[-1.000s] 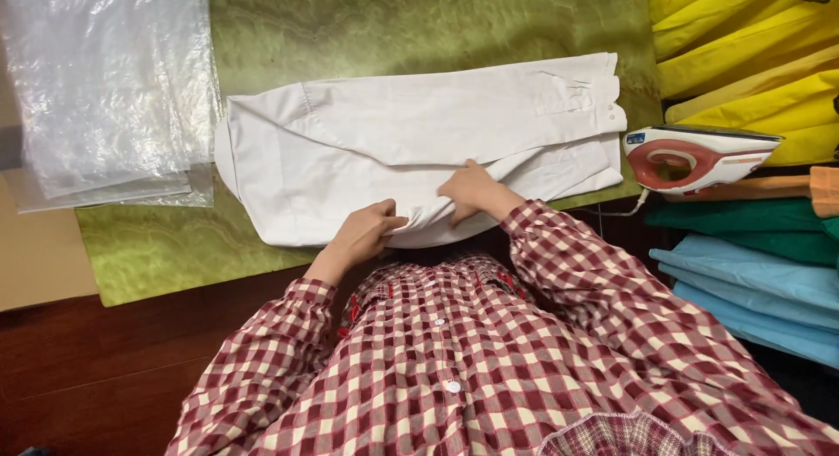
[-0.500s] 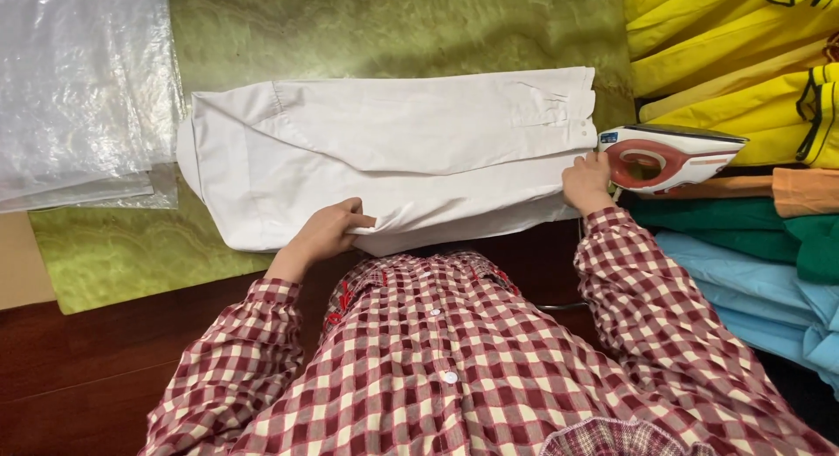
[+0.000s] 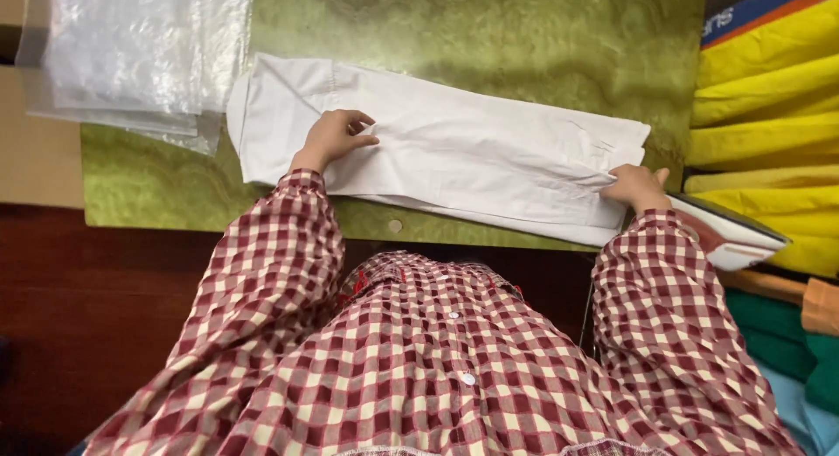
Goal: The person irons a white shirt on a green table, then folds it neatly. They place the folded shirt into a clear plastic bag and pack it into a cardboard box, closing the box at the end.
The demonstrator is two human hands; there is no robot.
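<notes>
White cloth (image 3: 454,159) lay folded long across the green worktop (image 3: 524,45). Left hand (image 3: 336,137) rested on it with fingers curled; right hand (image 3: 636,187) pinched its right edge, just beside an iron (image 3: 730,233). Creases remained, so smoothing looked unfinished. Farther left lay clear plastic bags (image 3: 131,54); right, stacked coloured fabrics (image 3: 769,115).

Bright, even overhead light, soft glare on the clear plastic sheets (image 3: 131,54), faint shadows, sharp focus throughout.
</notes>
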